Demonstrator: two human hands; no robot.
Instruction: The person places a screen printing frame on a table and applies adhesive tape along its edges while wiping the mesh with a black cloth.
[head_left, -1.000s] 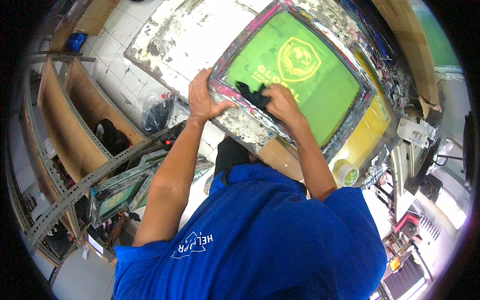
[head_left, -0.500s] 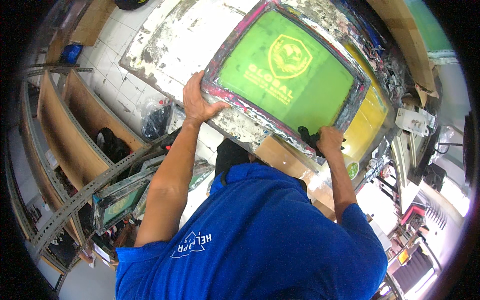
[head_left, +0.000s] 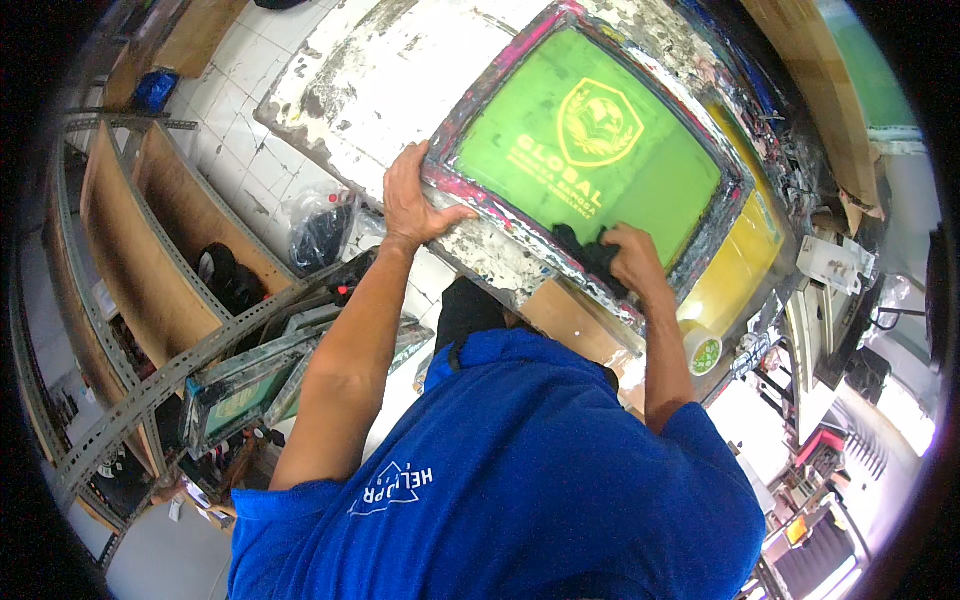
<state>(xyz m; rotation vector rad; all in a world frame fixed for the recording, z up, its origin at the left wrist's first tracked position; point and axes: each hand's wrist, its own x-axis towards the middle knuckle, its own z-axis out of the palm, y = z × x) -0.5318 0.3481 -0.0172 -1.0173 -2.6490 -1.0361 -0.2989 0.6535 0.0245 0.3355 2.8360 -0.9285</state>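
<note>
Head view: right hand (head_left: 637,262) gripped black cloth (head_left: 580,247) at green screen (head_left: 655,175); left hand (head_left: 410,204) lay spread against its frame (head_left: 486,86)

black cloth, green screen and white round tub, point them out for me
Black cloth (head_left: 584,250): head view, on its bunched middle.
Green screen (head_left: 640,168): head view, on the mesh near its middle.
White round tub (head_left: 706,354): head view, on its green-printed end.

R hand (head_left: 637,262) w/ blk cloth (head_left: 588,252) moved left from frame's (head_left: 490,88) btm-R corner, prob. onto mesh (head_left: 670,170).
</note>
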